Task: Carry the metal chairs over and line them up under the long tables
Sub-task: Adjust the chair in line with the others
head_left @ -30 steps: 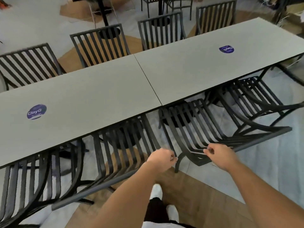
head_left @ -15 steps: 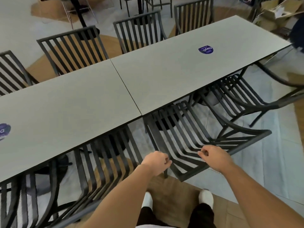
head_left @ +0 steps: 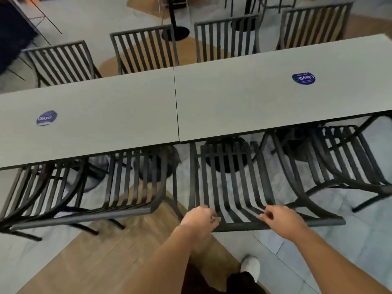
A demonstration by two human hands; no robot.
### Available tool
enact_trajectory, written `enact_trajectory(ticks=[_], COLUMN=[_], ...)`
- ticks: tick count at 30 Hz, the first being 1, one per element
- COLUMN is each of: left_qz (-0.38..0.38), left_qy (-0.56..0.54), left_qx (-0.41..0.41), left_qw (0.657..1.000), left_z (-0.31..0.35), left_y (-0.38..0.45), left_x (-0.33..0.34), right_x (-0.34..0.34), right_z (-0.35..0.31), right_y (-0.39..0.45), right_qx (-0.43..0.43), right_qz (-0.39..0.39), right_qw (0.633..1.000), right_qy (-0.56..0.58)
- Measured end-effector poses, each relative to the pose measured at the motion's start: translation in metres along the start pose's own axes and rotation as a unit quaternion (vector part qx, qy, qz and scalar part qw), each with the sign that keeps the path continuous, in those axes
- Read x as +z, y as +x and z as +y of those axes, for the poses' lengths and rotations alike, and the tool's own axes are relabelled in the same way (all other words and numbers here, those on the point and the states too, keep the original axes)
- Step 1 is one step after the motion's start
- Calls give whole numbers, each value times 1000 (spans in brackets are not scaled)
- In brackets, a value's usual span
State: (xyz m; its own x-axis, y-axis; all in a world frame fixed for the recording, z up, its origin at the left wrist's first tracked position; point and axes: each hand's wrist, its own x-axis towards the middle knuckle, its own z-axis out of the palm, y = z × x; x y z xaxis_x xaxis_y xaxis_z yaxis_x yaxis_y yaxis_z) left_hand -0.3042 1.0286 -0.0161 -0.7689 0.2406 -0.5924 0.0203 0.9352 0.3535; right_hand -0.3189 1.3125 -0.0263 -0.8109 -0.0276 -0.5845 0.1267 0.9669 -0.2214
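A black slatted metal chair (head_left: 233, 183) stands in front of me, its seat tucked under the right grey table (head_left: 265, 98). My left hand (head_left: 200, 217) grips the left end of its top back rail. My right hand (head_left: 282, 219) grips the same rail further right. The left grey table (head_left: 95, 115) butts against the right one. Another black chair (head_left: 127, 187) sits under the left table, one more (head_left: 36, 192) at the far left, and one (head_left: 343, 158) at the right.
Several black chairs (head_left: 146, 49) line the far side of the tables. Round purple stickers (head_left: 303, 78) mark both tabletops. Black pedestal bases (head_left: 227, 160) stand under the tables. The floor is grey tile with wood patches (head_left: 118, 257). My white shoe (head_left: 251, 266) is below.
My view swung round to face the tables squarely. Both hands stay on the chair's back rail, and the chair now sits straight to the table edge instead of angled.
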Motion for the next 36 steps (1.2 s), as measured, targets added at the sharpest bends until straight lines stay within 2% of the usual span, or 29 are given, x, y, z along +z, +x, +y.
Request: enact_trajectory(ticks=[5, 12, 17, 26, 30, 36], left_qz=[-29, -66, -44, -28, -15, 9], left_qy=[3, 17, 29, 95, 105, 96], left_qx=[-11, 14, 17, -45, -53, -56], left_qw=[1000, 998, 998, 994, 993, 994], left_z=[24, 18, 18, 34, 41, 57], left_y=[0, 14, 22, 36, 40, 56], left_x=[10, 32, 44, 59, 57, 50], right_x=[-2, 9, 12, -1, 1, -16], right_z=[27, 41, 47, 62, 72, 86], right_y=[1, -3, 2, 28, 34, 50], right_qx=[-12, -15, -27, -118, -161, -174], right_qz=[-27, -16, -11, -88, -62, -47], right_qw=[1000, 999, 999, 989, 983, 981], right_qy=[1, 24, 28, -31, -62, -73])
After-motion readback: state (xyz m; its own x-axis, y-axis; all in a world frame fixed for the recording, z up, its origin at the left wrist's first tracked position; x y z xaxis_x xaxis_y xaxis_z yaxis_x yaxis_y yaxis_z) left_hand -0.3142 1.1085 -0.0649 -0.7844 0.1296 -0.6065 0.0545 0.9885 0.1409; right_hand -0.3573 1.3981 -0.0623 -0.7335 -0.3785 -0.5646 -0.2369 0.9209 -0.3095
